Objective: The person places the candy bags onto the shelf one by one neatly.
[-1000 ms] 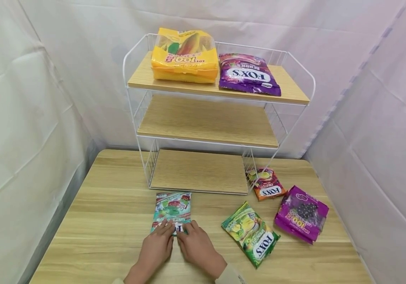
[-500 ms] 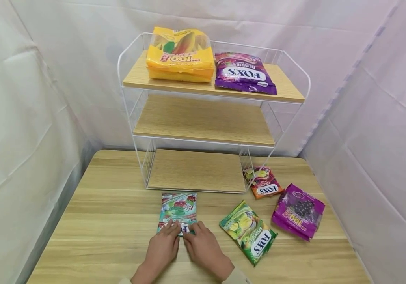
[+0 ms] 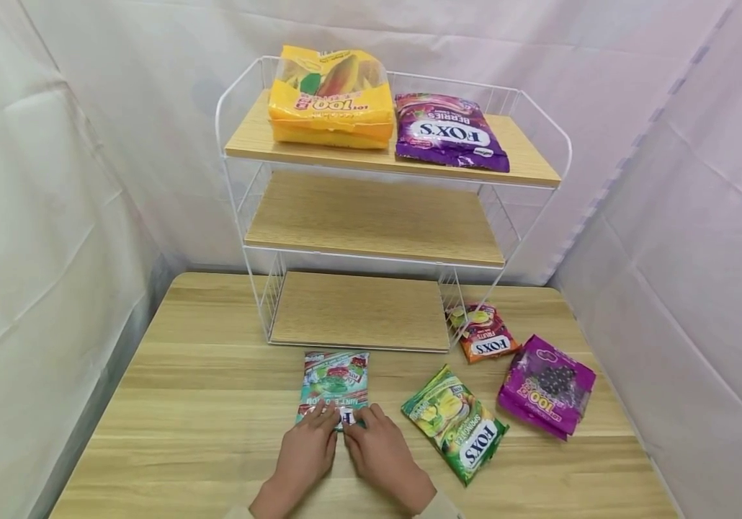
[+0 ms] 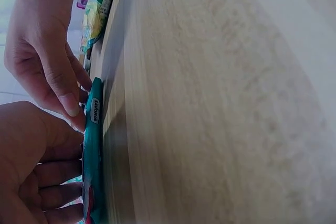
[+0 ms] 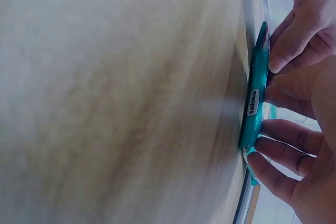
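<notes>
A teal mint candy bag (image 3: 336, 378) lies flat on the table in front of the rack. On its near end rest the fingertips of my left hand (image 3: 306, 450) and my right hand (image 3: 384, 450), side by side with thumbs close together. In the left wrist view, the fingers (image 4: 60, 195) touch the bag's upper face, slightly bent, and nothing curls under it. The right wrist view shows the same: spread fingers (image 5: 286, 156) against the top of the bag, which stays on the tabletop. The hands cover part of the bag's printed name.
A three-tier white wire rack (image 3: 377, 349) with wooden shelves stands behind. Its top holds a yellow bag (image 3: 332, 101) and a purple berry candy bag (image 3: 450, 133). To the right lie a green candy bag (image 3: 455, 425), a red-orange one (image 3: 484, 335) and a purple one (image 3: 546, 389).
The teal bag has slid to the right along the table under both hands, which moved with it. The other bags and the rack stay in place; the head view shifted slightly.
</notes>
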{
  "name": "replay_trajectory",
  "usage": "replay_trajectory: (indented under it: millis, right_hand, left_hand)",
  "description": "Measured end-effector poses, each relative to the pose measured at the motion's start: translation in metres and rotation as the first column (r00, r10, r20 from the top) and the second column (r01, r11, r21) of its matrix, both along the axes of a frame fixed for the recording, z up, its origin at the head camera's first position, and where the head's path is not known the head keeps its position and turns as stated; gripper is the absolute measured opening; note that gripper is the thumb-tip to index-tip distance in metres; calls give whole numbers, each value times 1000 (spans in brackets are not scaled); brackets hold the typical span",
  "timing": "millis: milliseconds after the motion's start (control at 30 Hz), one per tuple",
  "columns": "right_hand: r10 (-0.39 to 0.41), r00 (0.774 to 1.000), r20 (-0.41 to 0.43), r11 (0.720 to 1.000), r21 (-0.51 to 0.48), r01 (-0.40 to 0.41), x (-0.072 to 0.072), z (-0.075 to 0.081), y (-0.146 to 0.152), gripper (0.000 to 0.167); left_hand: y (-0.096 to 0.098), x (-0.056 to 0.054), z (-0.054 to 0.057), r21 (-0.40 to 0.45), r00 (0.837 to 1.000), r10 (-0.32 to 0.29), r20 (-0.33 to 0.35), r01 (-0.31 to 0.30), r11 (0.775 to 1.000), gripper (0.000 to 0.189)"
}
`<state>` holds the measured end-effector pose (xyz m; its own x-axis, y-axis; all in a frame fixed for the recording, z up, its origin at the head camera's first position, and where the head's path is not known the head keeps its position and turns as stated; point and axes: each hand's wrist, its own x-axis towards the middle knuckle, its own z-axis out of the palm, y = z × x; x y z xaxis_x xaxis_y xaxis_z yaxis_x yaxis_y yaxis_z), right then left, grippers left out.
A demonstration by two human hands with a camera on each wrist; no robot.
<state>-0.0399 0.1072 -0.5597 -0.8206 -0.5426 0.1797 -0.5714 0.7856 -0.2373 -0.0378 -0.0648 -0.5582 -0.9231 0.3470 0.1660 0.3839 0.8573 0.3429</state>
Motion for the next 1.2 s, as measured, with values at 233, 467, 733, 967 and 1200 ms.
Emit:
replay_trajectory:
  millis: [233, 467, 733, 967, 1200]
  right_hand:
    - [-24, 1000, 3, 1000, -17, 24, 1, -2, 5, 21]
    - [-20, 999, -44, 999, -40, 18, 1, -4, 10, 21]
    - [3, 999, -47, 1000, -5, -3, 0, -1, 13, 22]
    - [3, 998, -69, 1000, 10, -2, -2, 0, 16, 21]
    - [-52, 998, -28, 994, -97, 49, -6, 0, 22, 24]
  left_hand:
    - [6, -1, -1, 2, 1000, 5, -13, -5, 1000, 34]
    - [10, 1, 0, -18, 1000, -17, -18, 17, 1000, 35]
    - [9, 4, -2, -13, 1000, -31, 3, 31, 999, 37]
    - [3, 2, -5, 201, 999, 5, -40, 3, 980, 38]
    - [-7, -7, -6, 323, 984, 54, -170, 3, 946, 38]
